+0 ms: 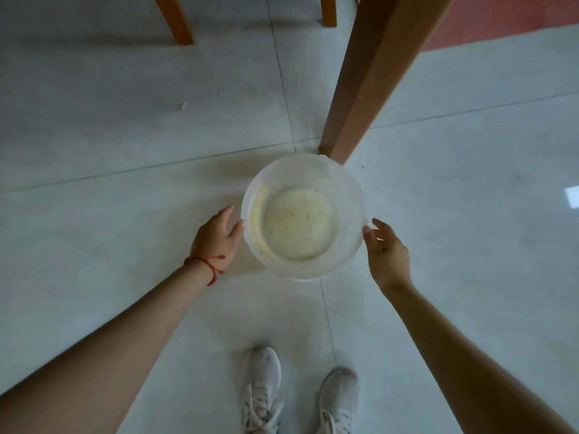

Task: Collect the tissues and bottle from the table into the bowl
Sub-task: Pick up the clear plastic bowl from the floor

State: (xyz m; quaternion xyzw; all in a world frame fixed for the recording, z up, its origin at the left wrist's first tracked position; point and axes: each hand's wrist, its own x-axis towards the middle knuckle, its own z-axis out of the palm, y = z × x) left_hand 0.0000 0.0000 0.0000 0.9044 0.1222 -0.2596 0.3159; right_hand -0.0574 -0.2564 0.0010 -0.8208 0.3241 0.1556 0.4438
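Note:
A translucent white plastic bowl (pixel 354 202) stands on the tiled floor, right against the foot of a wooden table leg. It holds nothing; its yellowish bottom shows. My left hand (pixel 216 238), with a red string at the wrist, is at the bowl's left rim, fingers apart, thumb just touching the rim. My right hand (pixel 387 252) is at the right rim, fingers spread, fingertips at the edge. Neither hand has closed on the bowl. No tissues and no bottle are in view, and the table top is out of sight.
The wooden table leg (pixel 366 89) rises from behind the bowl toward the upper right. Two more wooden legs (pixel 175 20) stand at the top. A small scrap (pixel 183 105) lies on the pale tiles. My two white sneakers (pixel 261 386) are below the bowl.

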